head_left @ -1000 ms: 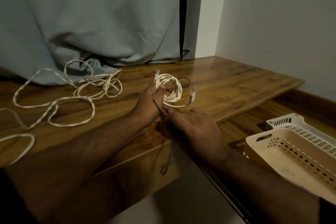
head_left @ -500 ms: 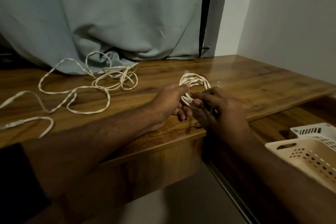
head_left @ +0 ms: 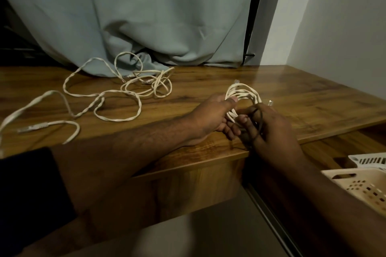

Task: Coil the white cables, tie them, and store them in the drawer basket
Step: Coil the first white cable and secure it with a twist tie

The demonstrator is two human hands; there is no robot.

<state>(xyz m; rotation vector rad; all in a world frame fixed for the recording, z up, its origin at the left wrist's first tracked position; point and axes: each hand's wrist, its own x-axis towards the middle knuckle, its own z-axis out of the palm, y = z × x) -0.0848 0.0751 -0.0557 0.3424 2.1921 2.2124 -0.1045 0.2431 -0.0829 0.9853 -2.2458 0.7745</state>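
A small coil of white cable (head_left: pixel 244 93) sits near the front edge of the wooden desk (head_left: pixel 302 98). My left hand (head_left: pixel 211 118) grips the coil, thumb laid over its strands. My right hand (head_left: pixel 269 131) pinches a thin dark tie (head_left: pixel 258 118) looped across its fingers beside the coil's near side. A clear plug end (head_left: pixel 270 102) sticks out behind my right hand. A second, long white cable (head_left: pixel 117 98) lies loose and tangled across the left half of the desk. The cream perforated basket (head_left: pixel 363 185) shows at the lower right.
A grey-green curtain (head_left: pixel 146 16) hangs down onto the back of the desk. A white wall closes the right side. A lower wooden surface (head_left: pixel 338 144) lies beside the basket. A second white basket rim (head_left: pixel 369 159) sits behind the cream one.
My right hand rose from the desk's front edge to the coil with the dark tie. The left hand kept its grip on the coil. The camera view shifted left.
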